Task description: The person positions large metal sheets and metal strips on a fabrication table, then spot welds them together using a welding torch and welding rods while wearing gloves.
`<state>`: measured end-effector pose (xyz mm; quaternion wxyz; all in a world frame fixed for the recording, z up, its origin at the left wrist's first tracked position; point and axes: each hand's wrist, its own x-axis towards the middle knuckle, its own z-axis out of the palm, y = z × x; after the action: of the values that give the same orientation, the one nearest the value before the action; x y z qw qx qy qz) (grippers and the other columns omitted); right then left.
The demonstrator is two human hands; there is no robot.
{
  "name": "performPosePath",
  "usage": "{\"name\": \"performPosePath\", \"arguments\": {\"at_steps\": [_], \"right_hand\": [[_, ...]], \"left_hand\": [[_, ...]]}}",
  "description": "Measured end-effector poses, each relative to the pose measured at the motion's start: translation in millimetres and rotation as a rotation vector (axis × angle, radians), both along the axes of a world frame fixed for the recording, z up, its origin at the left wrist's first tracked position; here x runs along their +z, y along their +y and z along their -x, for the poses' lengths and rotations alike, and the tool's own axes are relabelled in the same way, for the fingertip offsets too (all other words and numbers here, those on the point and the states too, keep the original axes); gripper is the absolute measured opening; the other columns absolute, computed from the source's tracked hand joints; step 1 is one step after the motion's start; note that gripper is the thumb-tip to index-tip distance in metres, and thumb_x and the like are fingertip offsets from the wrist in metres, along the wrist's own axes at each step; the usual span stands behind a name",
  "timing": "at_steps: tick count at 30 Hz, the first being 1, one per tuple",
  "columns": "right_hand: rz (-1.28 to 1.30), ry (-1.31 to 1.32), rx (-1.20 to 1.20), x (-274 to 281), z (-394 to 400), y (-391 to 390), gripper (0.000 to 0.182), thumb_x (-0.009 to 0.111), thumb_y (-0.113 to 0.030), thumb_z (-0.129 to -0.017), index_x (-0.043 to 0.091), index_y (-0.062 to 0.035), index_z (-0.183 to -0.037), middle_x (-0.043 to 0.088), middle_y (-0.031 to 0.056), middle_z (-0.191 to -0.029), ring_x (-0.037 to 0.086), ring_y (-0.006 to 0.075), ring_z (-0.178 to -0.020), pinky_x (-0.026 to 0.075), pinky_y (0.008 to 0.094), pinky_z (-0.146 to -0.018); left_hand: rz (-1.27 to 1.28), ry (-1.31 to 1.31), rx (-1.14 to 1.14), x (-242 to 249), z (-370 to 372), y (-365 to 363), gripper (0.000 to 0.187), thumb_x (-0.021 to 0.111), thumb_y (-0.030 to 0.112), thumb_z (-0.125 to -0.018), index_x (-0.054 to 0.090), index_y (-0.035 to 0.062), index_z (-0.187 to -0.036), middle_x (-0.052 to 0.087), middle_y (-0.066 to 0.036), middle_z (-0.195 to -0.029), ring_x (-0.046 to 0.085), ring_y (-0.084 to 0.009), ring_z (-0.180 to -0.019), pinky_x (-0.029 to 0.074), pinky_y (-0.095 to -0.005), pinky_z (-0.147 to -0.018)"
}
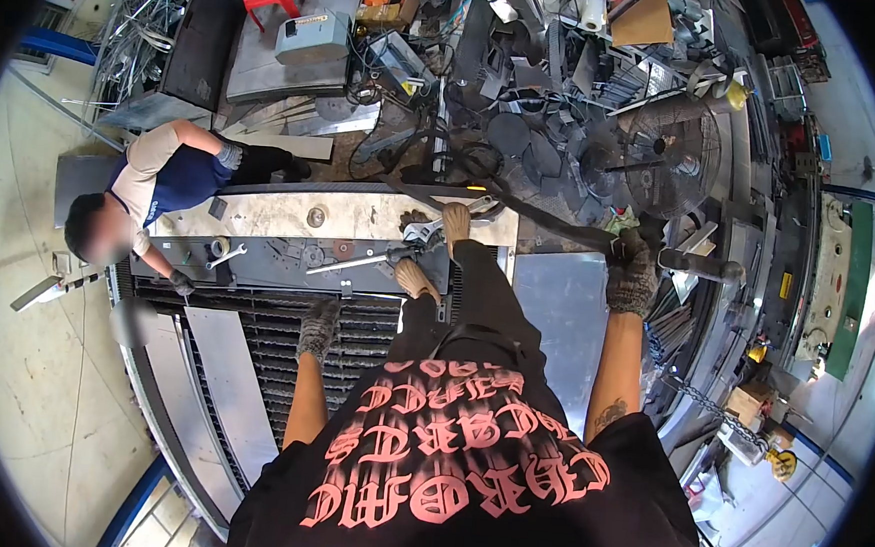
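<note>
The gloved right hand [633, 275], the nearer, appears closed around the dark tube [700, 266], whose long axis runs roughly from 9 to 3 o'clock through the grip. The gloved left hand [319, 328], toward 9 o'clock, is over the slatted bed [270, 356]; its grip cannot be determined.

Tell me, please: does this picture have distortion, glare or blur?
Head view: strong fisheye distortion curves the sides, with black around them; head view: a metal sheet near the top shows bright glare; head view: the right gloved hand looks fairly sharp, while part of the co-worker is smeared.
</note>
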<state>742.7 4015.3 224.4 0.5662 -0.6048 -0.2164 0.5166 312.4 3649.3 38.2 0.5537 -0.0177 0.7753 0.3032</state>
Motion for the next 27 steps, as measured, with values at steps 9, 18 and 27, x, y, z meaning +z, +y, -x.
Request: {"name": "performPosePath", "arguments": {"at_steps": [9,18,27], "right_hand": [[0.005,0.253,-0.215,-40,-23,-58,0.027,0.073,0.004,-0.076,0.064,-0.0130,-0.096,0.064,0.0025,-0.085,0.062,0.0181,-0.075,0.054,0.0361,-0.072],[-0.089,0.053,-0.141,-29,-24,-26,0.025,0.073,-0.001,-0.079,0.066,-0.0117,-0.101,0.066,0.0049,-0.095,0.062,0.0198,-0.089,0.054,0.0392,-0.083],[-0.167,0.170,-0.179,-45,-24,99,0.021,0.073,-0.002,-0.079,0.065,-0.0091,-0.097,0.064,0.0049,-0.091,0.063,0.0218,-0.077,0.056,0.0396,-0.071]], "left_hand": [[0.081,0.056,0.350,-33,29,-134,0.045,0.073,0.041,-0.088,0.064,0.0149,-0.124,0.067,0.002,-0.093,0.060,-0.0132,-0.079,0.048,-0.0368,-0.065],[-0.101,0.021,0.566,-56,23,-130,0.028,0.071,0.041,-0.091,0.065,0.0219,-0.110,0.065,0.006,-0.083,0.058,-0.0123,-0.066,0.047,-0.0373,-0.058],[-0.121,-0.002,0.571,-79,-55,-109,0.024,0.069,0.038,-0.092,0.061,0.0159,-0.088,0.054,0.004,-0.065,0.046,-0.0100,-0.047,0.037,-0.0292,-0.042]]}}
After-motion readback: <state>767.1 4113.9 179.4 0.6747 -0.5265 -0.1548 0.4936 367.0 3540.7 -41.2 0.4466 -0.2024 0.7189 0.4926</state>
